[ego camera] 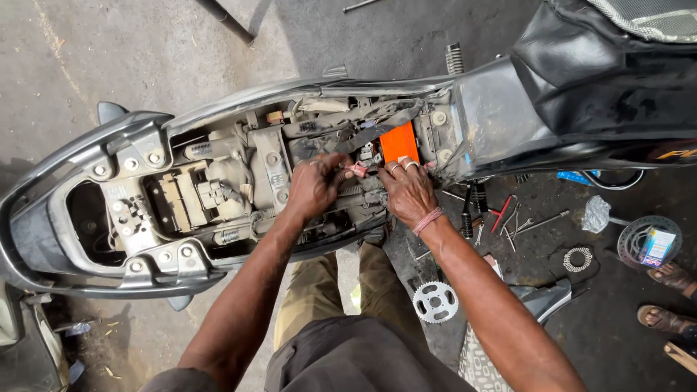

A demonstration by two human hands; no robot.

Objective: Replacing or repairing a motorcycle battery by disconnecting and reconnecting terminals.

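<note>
Hands at the connector beside the orange battery (400, 142)
Left hand (314, 185) and right hand (408, 190) both pinch a small pinkish connector (357, 169) just left of the battery; the left looks nearer

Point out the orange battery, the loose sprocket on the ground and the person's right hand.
orange battery (400, 142), head view, on its orange top face.
sprocket (435, 302), head view, on the toothed metal ring.
right hand (408, 190), head view, on the back of the hand.

A small white, blue and red rectangular carton (658, 245) is seen lying on the perforated metal brake disc (630, 236).
</note>
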